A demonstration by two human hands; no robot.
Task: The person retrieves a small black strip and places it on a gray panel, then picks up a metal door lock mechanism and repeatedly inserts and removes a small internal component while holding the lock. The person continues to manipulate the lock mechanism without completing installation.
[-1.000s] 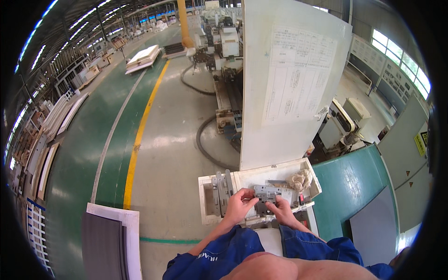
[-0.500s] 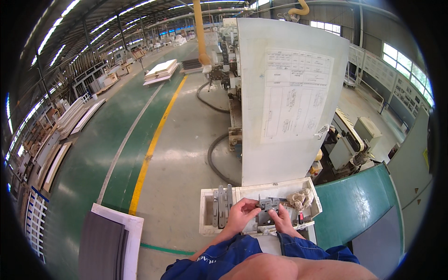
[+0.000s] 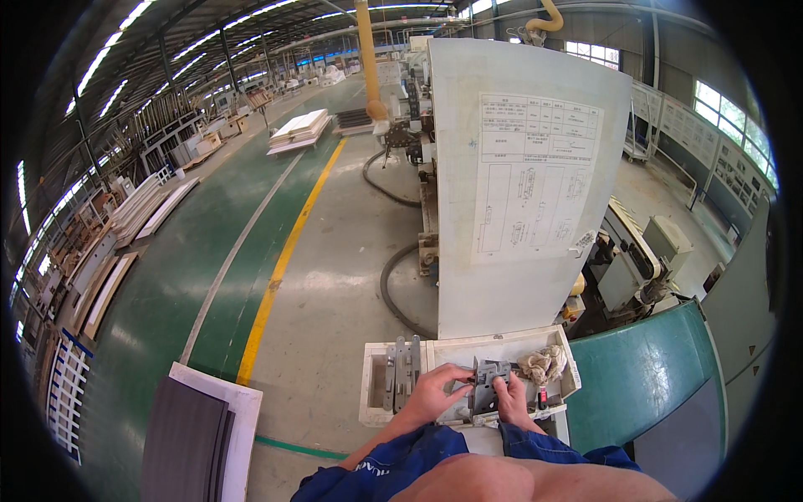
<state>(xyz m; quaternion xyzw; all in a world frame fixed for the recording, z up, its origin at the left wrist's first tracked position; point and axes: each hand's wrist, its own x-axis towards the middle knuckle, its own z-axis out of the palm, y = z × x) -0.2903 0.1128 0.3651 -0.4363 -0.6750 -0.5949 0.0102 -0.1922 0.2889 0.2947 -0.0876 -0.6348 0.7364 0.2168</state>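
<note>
Both my hands are over a shallow white wooden box (image 3: 572, 381). My right hand (image 3: 514, 400) grips a grey metal fitting with holes in its flat side (image 3: 485, 400), thumb on top. It resembles a lock case, but its exact kind is not clear. My left hand (image 3: 435, 393) has its fingertips pinched at the fitting's left edge; anything small between them is hidden. Long grey metal bars (image 3: 403, 372) stand in the box's left compartment. A crumpled beige cloth (image 3: 542, 364) lies at the right, above a small red-and-black object (image 3: 543, 397).
A tall white panel (image 3: 458, 251) with a paper sheet of drawings (image 3: 539, 176) rises behind the box. To the right is a green-topped surface (image 3: 640, 360). Dark sheets (image 3: 180, 435) lie on a pale board at lower left. A grey hose (image 3: 386, 284) curves along the floor.
The fitting has turned in my hands, so more of its flat, holed side shows. My right thumb has shifted on it. The whole view has moved slightly.
</note>
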